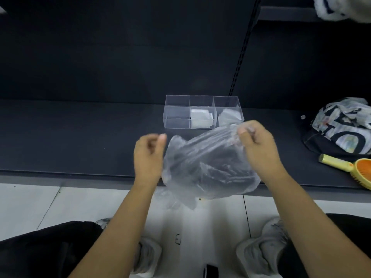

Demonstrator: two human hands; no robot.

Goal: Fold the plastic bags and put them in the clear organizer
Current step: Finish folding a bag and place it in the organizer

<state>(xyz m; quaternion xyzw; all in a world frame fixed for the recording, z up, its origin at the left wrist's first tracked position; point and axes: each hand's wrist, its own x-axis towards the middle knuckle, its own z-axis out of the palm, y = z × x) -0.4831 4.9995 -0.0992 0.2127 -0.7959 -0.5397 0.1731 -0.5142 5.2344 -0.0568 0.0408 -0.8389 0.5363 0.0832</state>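
Dark shelf [80, 137], crumpled translucent plastic bag [206, 165], pinched in right hand [259, 145]

Left hand [149, 151] motion-blurred — grip unclear; orange item [363, 173] cut by right edge.

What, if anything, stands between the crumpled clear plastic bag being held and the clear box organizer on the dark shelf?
Nothing visible does. The right hand pinches the crumpled clear plastic bag just in front of the clear box organizer; only bare dark shelf lies between them, and the organizer's top is open.
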